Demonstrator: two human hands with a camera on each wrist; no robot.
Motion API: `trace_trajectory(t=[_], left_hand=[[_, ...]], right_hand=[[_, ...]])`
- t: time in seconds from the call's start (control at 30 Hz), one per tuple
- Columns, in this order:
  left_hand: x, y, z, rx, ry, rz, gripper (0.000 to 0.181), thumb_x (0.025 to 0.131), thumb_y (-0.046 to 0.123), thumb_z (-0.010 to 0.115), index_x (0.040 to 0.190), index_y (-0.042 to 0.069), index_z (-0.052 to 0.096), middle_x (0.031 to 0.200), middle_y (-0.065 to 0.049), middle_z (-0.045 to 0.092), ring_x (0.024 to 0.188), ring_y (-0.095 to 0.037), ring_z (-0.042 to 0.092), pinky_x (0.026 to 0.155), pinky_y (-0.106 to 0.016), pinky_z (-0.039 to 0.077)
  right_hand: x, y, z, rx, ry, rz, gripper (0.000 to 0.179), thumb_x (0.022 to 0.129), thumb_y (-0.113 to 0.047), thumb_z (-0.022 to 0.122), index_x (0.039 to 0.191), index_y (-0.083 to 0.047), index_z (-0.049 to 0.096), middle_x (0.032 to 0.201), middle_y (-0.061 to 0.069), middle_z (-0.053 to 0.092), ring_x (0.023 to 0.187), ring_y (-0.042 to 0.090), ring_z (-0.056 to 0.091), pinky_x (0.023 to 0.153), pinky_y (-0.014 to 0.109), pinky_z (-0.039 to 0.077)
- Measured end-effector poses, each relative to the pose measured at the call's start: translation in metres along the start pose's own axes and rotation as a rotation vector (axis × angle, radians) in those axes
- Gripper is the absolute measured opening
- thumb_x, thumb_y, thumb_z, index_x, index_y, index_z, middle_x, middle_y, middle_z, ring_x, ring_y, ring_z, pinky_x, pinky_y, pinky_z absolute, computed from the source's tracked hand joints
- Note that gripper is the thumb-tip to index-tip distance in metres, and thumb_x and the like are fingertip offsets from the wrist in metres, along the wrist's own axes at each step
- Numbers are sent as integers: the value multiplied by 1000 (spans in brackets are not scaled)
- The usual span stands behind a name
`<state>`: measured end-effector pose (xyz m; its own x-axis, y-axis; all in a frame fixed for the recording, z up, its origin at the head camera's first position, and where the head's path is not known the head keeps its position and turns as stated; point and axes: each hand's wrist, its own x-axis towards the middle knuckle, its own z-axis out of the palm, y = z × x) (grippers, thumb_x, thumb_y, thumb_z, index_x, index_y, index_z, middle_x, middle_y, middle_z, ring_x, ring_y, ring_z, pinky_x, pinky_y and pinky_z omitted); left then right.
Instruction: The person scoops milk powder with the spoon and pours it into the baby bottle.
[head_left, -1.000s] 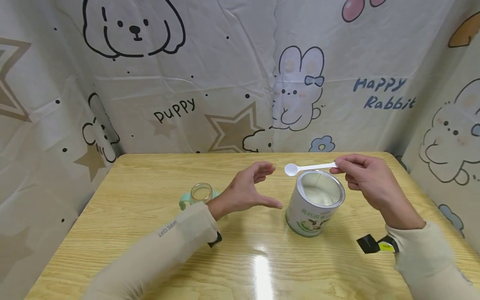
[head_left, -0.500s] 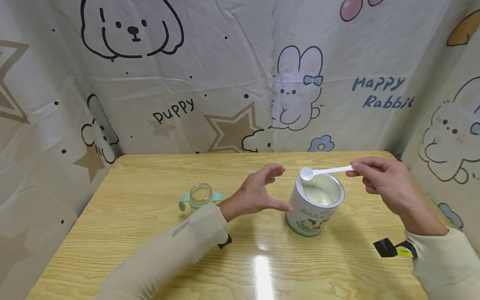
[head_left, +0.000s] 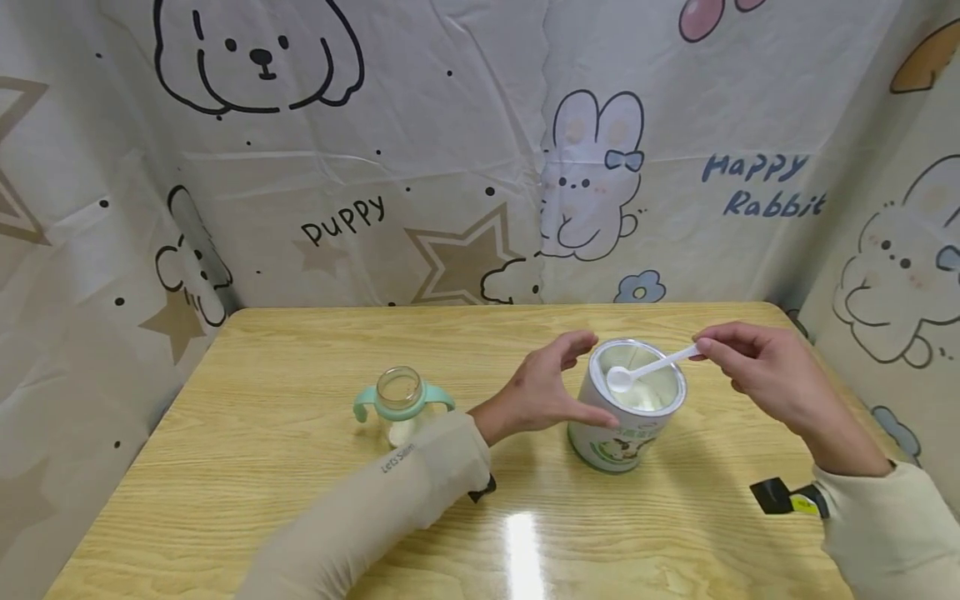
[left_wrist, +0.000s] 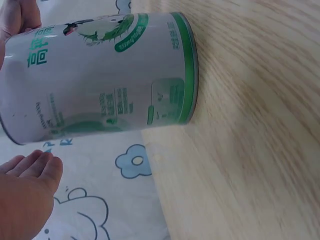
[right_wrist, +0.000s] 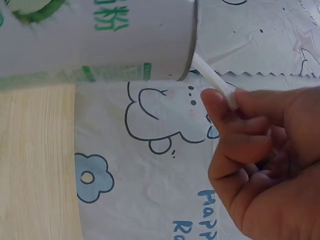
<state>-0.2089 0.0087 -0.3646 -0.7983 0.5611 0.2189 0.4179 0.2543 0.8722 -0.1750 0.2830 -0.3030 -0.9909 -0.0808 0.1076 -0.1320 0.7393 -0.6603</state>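
Observation:
Between thumb and fingers, my right hand (head_left: 772,375) pinches the handle end of a white measuring scoop (head_left: 660,363). The scoop slants down to the left, its bowl within the mouth of an opened milk powder can (head_left: 615,446). White powder (head_left: 649,397) shows inside the can. My left hand (head_left: 543,387) is at the can's left side, thumb apart from the fingers and reaching across the front; whether it touches is unclear. In the left wrist view, its fingers (left_wrist: 42,170) are apart from the can wall. The right wrist view hides the scoop's bowl behind the rim.
A baby bottle (head_left: 400,396) with mint-green handles stands uncapped on the wooden table (head_left: 300,358), left of the can, some white powder in its bottom. My left sleeve (head_left: 420,467) partly covers it. A printed curtain (head_left: 450,167) hangs behind the table.
The scoop has moved from above the can's left rim down into its mouth. My left hand has come rightward to the can's side, uncovering more of the bottle. The can stays put.

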Motion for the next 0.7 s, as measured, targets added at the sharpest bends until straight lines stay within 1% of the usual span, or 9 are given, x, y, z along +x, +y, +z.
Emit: trace_trajectory(t=[0.13,0.2,0.3,0.4,0.5,0.53,0.57,0.63,0.7], left_hand=[[4,-1,6,-10,-3,14,94,68,19,95,145,6,43,142,-7,52,129,-12,49,109,-22,39],[5,-1,8,-14,-2,14,92,68,19,95,144,7,44,140,-6,54,127,-10,51,108,-23,40],[5,0,10,-34,5,10,92,67,17,95,143,7,45,138,-6,55,127,-13,53,108,-22,41],[5,-1,12,-46,12,4,92,67,15,95,143,6,45,138,-6,56,128,-16,54,106,-21,42],[5,-1,14,-52,16,-1,91,67,14,95,143,6,45,138,-7,56,128,-17,54,105,-21,42],[6,-1,14,-54,15,-2,91,67,14,95,143,6,45,138,-8,56,128,-18,54,105,-21,42],[6,-1,14,-56,16,-3,91,67,14,95,143,6,45,138,-8,56,128,-19,54,105,-21,42],[6,-1,14,-56,18,-6,91,67,14,95,143,6,45,138,-8,56,128,-19,54,105,-21,42],[6,-1,15,-55,19,-9,91,67,15,95,143,6,45,138,-9,56,127,-18,55,105,-21,43]], right_hand=[[-1,0,4,-78,32,-108,27,103,-21,58,113,2,69,85,9,61,63,15,48,48,25,42],[-1,-1,6,-100,55,-157,23,103,-18,58,111,2,69,86,11,63,64,15,48,49,25,41],[0,-3,10,-120,101,-230,17,102,-13,60,108,0,69,91,13,67,68,13,50,52,22,41],[3,-2,15,-148,156,-385,10,98,-2,63,104,-3,70,91,9,69,66,9,50,52,19,41],[7,0,19,-194,185,-589,21,87,11,69,101,-4,71,89,4,70,66,8,55,56,12,45],[8,2,19,-214,188,-650,26,84,14,71,101,-5,71,91,3,71,69,9,58,61,9,46],[8,3,19,-228,186,-696,26,84,14,71,101,-5,72,92,4,71,73,10,61,66,8,46],[9,5,19,-257,178,-754,25,84,11,72,102,-6,72,94,3,71,80,13,64,74,7,47],[9,6,17,-272,170,-776,19,87,6,72,101,-6,72,93,2,70,79,12,63,72,8,47]])
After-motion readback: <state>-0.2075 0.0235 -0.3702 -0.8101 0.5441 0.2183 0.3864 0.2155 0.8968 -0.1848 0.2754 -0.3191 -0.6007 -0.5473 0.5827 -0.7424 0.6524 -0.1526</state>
